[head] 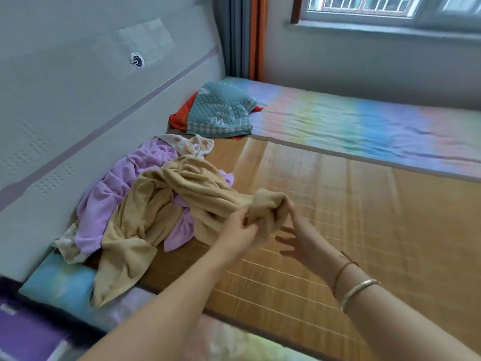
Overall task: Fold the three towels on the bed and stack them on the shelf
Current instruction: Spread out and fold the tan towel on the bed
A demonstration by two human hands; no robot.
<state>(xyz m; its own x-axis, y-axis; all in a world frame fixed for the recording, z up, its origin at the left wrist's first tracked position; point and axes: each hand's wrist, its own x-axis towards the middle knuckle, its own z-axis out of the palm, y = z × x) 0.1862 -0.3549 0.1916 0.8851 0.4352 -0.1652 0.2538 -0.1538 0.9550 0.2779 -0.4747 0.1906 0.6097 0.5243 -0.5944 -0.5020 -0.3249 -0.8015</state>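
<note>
- Head view is looking down across a bed (pixel 364 121) covered with a bamboo mat (pixel 377 217), with a pale padded headboard (pixel 78 100) running along the left.
- Three towels are lying heaped together on the mat beside the headboard: a tan towel (pixel 161 204) is sprawling on top, a lilac towel (pixel 109 199) is lying under it, and a white towel with orange spots (pixel 192 147) is peeking out at the far end of the heap and again at the near left edge.
- Left hand (pixel 240 230) is pinching a bunched end of the tan towel, its fingers curling round the cloth and lifting that end just above the mat.
- Right hand (pixel 296 230) is touching the same bunched end from the other side; its upper fingers are sitting against the cloth while the lower ones are spreading loosely, so I cannot tell whether it is really gripping.
- Two bracelets (pixel 356 290) are sitting on the right wrist.
- Farther up the bed, a teal quilted pillow (pixel 223 110) is resting on a red cloth (pixel 182 115) near the headboard.
- Grey and orange curtains (pixel 244 35) are hanging in the corner, and a window (pixel 390 9) is running along the far wall.
</note>
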